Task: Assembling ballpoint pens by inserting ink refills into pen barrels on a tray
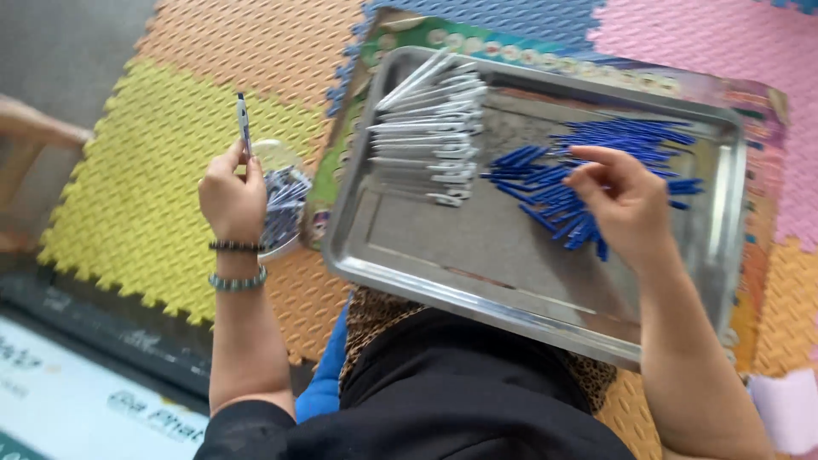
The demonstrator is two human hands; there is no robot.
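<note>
The left hand is raised upright on a near-vertical forearm, back of the hand toward the camera. Its thumb and fingertips are pinched together at the top in a closed grip, with the other fingers curled in. Two beaded bands circle the left wrist. The right hand reaches forward on an arm that runs up from the lower right. Its palm faces down, its fingers are bent and drawn toward the thumb, and the index finger is extended to the left. Dark sleeves cover both upper arms.
</note>
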